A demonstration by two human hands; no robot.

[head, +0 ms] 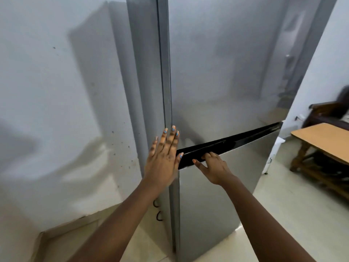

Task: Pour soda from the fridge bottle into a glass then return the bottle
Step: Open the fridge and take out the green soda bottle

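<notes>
In the head view, the right hand (213,168) has its fingers hooked into the dark handle groove (232,144) running left to right between the fridge (217,72) doors, while the left hand (163,159) lies open and flat against the door's edge, holding nothing. No bottle or glass shows; the bottle is presumably behind the closed door, so the right hand seems placed to pull.

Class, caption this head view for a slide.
Left hand flat on the closed fridge edge, right hand fingers in the dark handle recess.

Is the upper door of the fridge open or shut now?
Shut: the upper door lies flush with the lower door; nothing inside shows.
</notes>
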